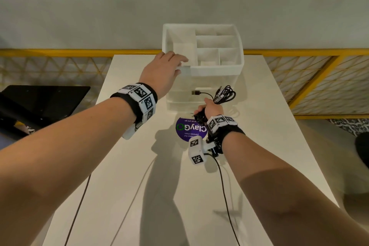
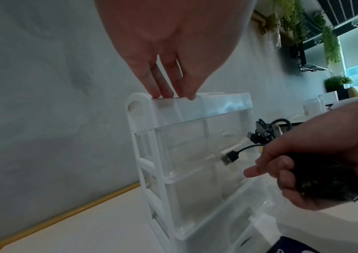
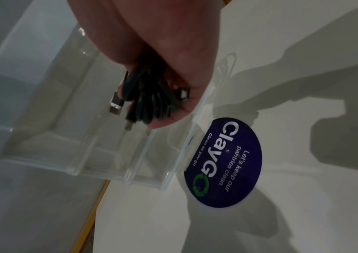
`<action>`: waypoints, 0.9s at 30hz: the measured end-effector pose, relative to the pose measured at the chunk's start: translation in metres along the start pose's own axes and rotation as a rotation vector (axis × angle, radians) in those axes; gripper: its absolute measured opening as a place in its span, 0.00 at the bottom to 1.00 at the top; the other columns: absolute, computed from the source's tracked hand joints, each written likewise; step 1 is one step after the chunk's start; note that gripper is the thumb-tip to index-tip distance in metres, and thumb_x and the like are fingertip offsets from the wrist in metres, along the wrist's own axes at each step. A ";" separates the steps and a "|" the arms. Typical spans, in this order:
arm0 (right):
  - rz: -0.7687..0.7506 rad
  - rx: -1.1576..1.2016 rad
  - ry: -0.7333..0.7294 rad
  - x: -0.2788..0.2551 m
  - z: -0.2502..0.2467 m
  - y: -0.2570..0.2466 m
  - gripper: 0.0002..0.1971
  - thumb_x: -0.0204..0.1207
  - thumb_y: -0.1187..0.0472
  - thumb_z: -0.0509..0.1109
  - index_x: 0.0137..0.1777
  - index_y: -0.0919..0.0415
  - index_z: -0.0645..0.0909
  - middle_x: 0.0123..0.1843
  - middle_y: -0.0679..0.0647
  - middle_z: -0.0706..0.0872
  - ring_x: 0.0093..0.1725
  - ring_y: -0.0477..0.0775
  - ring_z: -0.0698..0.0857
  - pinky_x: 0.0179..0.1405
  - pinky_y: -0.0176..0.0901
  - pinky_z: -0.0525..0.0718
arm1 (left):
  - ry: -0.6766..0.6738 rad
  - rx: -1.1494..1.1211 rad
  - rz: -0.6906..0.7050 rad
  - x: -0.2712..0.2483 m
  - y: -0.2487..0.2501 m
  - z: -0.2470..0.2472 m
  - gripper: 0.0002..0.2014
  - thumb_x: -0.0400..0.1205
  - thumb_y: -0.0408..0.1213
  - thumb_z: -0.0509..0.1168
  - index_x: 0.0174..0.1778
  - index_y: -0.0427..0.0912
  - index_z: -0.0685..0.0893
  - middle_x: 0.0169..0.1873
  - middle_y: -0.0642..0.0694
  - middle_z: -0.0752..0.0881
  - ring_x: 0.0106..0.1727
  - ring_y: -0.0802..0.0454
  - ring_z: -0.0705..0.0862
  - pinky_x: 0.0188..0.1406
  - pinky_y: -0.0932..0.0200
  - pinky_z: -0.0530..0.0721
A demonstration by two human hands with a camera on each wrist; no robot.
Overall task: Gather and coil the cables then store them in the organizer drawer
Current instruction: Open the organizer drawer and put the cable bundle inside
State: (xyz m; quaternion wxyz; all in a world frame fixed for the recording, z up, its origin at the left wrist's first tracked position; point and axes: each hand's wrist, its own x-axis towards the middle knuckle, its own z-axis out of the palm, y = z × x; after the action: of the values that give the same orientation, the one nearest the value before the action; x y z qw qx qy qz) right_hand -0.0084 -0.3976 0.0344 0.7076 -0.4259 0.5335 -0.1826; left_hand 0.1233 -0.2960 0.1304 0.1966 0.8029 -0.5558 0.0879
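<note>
Black cables [image 1: 224,94] bunched in my right hand [image 1: 211,109] before the organizer [image 1: 217,70]; left fingers [image 2: 167,92] rest flat atop it. Dangling plugs may snag the drawer lip.

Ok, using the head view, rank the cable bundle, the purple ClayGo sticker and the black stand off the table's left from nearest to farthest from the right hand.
1. Cable bundle: gripped in the right hand, in front of the clear organizer.
2. Purple ClayGo sticker: on the table just below and left of that hand.
3. Black stand: far left, off the table, beyond the left forearm.
</note>
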 end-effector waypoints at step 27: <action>-0.019 0.169 -0.075 -0.048 -0.027 0.075 0.20 0.80 0.56 0.65 0.26 0.60 0.69 0.17 0.52 0.71 0.16 0.52 0.73 0.19 0.37 0.74 | 0.003 0.177 0.062 0.012 -0.002 0.001 0.13 0.85 0.38 0.57 0.62 0.46 0.83 0.56 0.42 0.83 0.55 0.38 0.78 0.47 0.47 0.78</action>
State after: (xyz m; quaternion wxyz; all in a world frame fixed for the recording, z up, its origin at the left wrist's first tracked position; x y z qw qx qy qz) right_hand -0.0652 -0.3312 0.0016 0.7587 -0.3763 0.4853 -0.2174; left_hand 0.1291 -0.3064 0.1336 0.1229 0.7995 -0.5701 0.1439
